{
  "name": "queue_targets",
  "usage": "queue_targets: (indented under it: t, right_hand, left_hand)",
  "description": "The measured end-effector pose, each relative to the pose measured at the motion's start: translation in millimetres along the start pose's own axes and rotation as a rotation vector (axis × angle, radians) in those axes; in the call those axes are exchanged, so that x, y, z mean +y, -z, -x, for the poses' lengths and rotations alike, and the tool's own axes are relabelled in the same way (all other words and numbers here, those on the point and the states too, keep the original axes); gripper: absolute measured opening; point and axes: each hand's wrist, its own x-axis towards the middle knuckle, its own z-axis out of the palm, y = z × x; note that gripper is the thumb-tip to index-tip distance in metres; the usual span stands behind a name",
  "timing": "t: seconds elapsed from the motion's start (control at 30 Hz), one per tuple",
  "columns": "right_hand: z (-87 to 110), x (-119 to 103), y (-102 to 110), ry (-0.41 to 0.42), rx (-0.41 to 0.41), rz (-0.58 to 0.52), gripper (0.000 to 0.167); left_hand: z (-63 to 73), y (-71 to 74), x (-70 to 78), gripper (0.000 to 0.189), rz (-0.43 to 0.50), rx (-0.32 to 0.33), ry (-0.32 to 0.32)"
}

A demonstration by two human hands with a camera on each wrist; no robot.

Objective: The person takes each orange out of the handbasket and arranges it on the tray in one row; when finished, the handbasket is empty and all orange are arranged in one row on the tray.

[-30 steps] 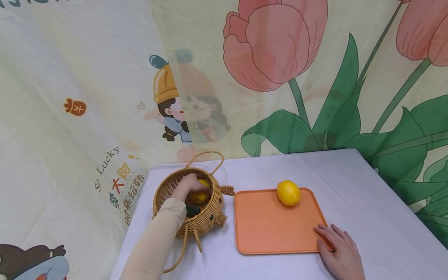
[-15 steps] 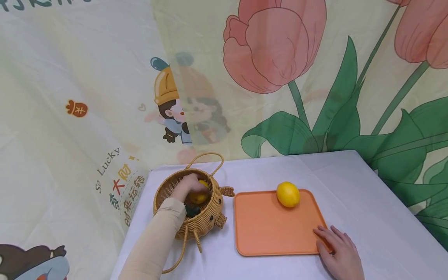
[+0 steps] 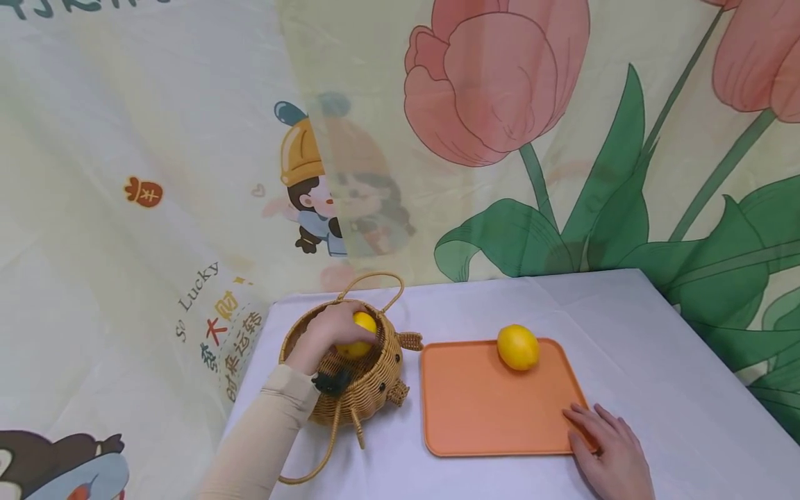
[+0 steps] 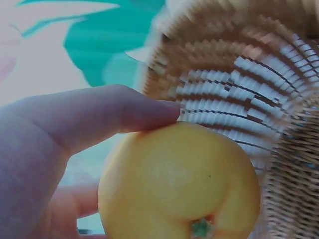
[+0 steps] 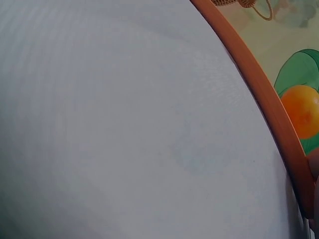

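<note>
My left hand (image 3: 334,330) is inside the wicker basket (image 3: 378,396), gripping a round yellow fruit (image 3: 357,342). In the left wrist view, the thumb presses on the smooth skin of that fruit, and a small green stem end shows low on it. Fingers of my right hand (image 3: 612,448) rest on the near right corner of the orange tray (image 3: 494,410), with nothing gripped. Another yellow fruit, oval like a lemon (image 3: 518,347), lies at the tray's far right. Only the tray's edge (image 5: 259,94) and a bit of a finger show in the right wrist view.
Two looped handles stick out of the basket, the far handle (image 3: 375,274) upright and the near one lying toward the front. A dark object (image 3: 331,382) sits under my left wrist. White cloth (image 3: 637,333) covers the table, and printed curtains hang behind it.
My left hand has risen slightly in the basket with the yellow fruit, which now shows more fully. My right hand and the fruit on the tray have stayed in place.
</note>
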Motion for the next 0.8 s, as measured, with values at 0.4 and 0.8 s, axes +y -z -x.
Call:
queue_targets:
  t: [0.4,0.8]
  right_hand:
    - [-0.4,-1.4,2.5,-0.013,-0.026,-0.003,0.041]
    - [-0.7,0.8,2.7,0.012,-0.022,-0.009,0.04]
  left_hand:
    - [34.0,-7.1,55.1,0.081,0.109,0.393,-0.081]
    - [17.9,-97.9,116.0,0.062,0.208,0.239,-0.234]
